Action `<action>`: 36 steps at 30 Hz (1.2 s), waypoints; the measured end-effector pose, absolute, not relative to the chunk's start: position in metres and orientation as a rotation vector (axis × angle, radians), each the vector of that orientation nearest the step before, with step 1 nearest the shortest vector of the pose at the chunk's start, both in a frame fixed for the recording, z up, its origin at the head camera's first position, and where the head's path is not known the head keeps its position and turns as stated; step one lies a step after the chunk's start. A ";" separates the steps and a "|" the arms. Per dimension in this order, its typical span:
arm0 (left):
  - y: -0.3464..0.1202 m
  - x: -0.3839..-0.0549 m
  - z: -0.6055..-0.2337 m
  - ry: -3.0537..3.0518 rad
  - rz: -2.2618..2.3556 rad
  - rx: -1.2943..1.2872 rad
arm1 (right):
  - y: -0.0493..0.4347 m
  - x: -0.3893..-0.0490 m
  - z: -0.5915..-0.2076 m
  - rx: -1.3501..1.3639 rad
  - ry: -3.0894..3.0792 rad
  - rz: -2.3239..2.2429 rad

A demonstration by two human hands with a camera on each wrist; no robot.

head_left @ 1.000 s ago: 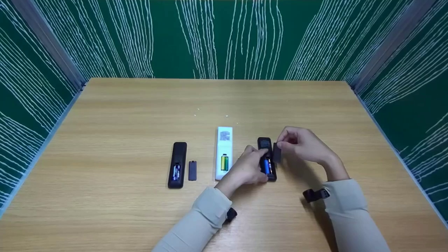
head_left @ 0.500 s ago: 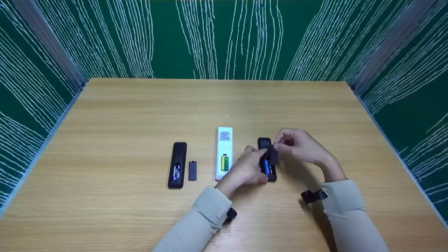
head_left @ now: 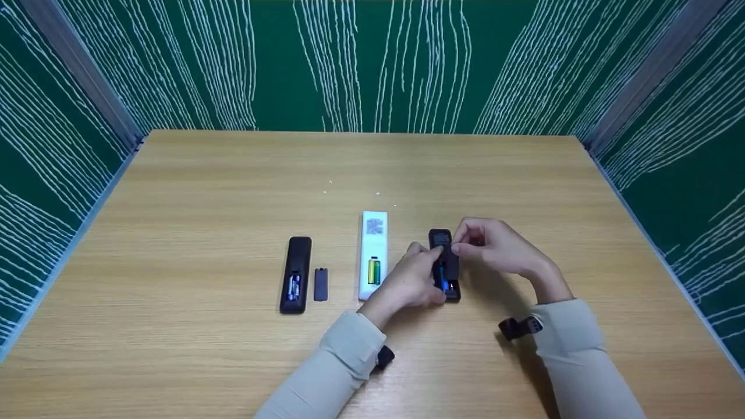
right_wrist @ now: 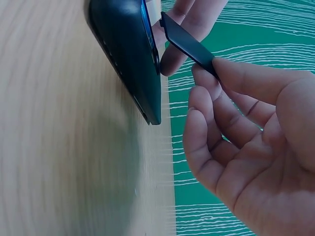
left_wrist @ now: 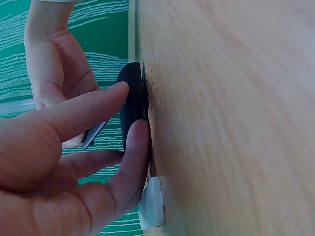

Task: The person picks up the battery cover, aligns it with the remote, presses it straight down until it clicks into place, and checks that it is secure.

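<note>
At the right of the head view a black remote control point(head_left: 440, 237) lies back up, with a blue battery showing in its bay. My left hand point(head_left: 407, 280) grips it, thumb and fingers at its edges in the left wrist view. Between thumb and fingertips my right hand point(head_left: 502, 247) pinches the thin black battery cover point(right_wrist: 189, 46) by one end. In the right wrist view the cover stands tilted over the back of the remote, its far end with a small tab close to the bay. From the head it overlaps the upper part of the batteries.
A white remote control point(head_left: 372, 241) with green-yellow batteries lies left of my left hand. Farther left are another black remote point(head_left: 298, 253) with batteries showing, and its loose cover point(head_left: 320, 285). Several white specks dot the wooden table point(head_left: 233, 186); green walls surround it.
My right hand has brought the cover leftward from beside the remote to over its bay, and a little toward the body. The left hand has kept its place on the remote.
</note>
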State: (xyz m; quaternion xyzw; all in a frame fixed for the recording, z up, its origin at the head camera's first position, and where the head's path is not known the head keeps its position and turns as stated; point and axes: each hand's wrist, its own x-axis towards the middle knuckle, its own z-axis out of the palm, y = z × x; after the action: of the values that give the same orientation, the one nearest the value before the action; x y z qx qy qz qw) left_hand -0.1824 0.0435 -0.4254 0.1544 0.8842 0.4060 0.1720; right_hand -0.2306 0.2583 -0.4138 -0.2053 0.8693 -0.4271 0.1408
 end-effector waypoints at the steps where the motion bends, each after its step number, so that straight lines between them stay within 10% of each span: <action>1: 0.043 -0.182 -0.425 2.511 1.150 0.442 | 0.258 -0.231 -0.414 -0.596 2.506 -1.235; 36: 0.042 -0.183 -0.426 2.561 1.126 0.511 | 0.254 -0.231 -0.417 -0.646 2.416 -1.171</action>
State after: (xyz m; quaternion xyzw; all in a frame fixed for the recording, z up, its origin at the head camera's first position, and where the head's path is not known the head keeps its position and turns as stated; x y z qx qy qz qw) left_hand -0.1826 0.0415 -0.4257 0.1777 0.8905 0.3917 0.1483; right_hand -0.2306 0.2538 -0.4174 -0.2298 0.8591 -0.4165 0.1887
